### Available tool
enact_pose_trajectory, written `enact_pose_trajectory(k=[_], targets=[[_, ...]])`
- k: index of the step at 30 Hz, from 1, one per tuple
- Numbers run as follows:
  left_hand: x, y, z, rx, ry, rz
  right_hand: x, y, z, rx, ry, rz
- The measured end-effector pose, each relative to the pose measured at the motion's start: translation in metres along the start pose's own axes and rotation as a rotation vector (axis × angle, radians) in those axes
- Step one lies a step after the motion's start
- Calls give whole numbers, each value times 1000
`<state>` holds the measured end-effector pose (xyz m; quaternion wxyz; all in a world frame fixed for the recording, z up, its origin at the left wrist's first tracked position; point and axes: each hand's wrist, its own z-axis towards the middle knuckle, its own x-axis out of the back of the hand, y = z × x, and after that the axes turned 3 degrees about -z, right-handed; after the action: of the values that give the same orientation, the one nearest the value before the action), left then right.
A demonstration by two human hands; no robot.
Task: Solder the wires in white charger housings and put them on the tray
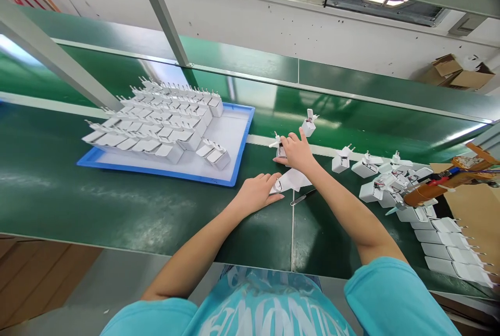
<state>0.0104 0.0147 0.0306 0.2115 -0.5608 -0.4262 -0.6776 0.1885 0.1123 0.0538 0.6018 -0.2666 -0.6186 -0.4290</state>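
Observation:
My left hand (258,190) lies on the green bench with fingers curled over a white charger part (291,179). Just beyond it, my right hand (297,152) is closed round a white plug adapter (278,146), whose prongs stick out to the left. Another white adapter (308,123) stands upright just past my right fingertips. A thin dark tool (302,198) lies on the bench near my right wrist.
A blue tray (238,153) at the left holds several rows of white adapters. Loose adapters (375,179) are scattered at the right, with more stacked along the right edge (449,252). A brown cardboard sheet (476,216) and an orange tool (425,193) sit far right.

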Motion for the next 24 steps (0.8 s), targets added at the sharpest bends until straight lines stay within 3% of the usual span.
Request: enact_pose_trajectory(k=[9, 16, 19, 24], targets=[[3, 4, 2, 8, -28, -39, -10, -2, -5, -1, 93, -31], [-7, -3, 2, 18, 81, 23, -17, 31, -21, -48, 167, -99], [-5, -11, 3, 35, 243, 64, -22, 43, -41, -57, 207, -116], [19, -46, -7, 201, 690, 129, -32, 45, -66, -83, 349, -116]])
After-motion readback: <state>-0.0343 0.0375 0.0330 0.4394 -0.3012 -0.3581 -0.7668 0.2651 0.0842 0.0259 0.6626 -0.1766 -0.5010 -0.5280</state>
